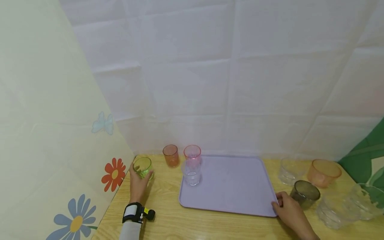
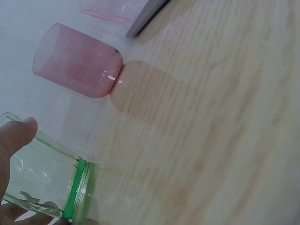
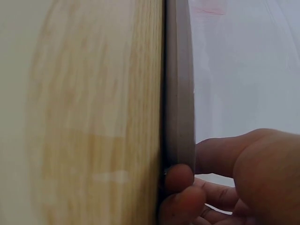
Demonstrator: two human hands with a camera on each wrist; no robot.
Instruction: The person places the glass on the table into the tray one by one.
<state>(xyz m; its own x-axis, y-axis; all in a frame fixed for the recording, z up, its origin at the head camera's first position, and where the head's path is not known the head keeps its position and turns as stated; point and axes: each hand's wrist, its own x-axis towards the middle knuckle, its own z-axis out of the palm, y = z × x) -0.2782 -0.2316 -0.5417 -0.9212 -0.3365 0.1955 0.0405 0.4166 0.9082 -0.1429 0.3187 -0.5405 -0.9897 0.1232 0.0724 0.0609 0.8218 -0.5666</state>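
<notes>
At the table's far left, my left hand [image 1: 139, 186] holds a green cup [image 1: 143, 164] with fingers and thumb around its sides. The left wrist view shows the thumb [image 2: 18, 136] against the upper side of the upright cup, its base at the wood. My right hand [image 1: 289, 210] pinches the near right corner of a lavender tray [image 1: 231, 186]. In the right wrist view, fingertips [image 3: 180, 178] sit at the tray's edge [image 3: 180, 89]. A clear cup [image 1: 192, 176] stands on the tray's left side, overlapping a pink cup [image 1: 192, 152] behind it.
A reddish-brown cup [image 1: 171, 156] stands between the green and pink cups. Right of the tray are a dark grey cup [image 1: 305, 195], an orange bowl [image 1: 324, 173], a clear cup [image 1: 289, 171] and more clear vessels [image 1: 333, 211]. White sheeting [image 1: 186, 90] hangs along the table's back.
</notes>
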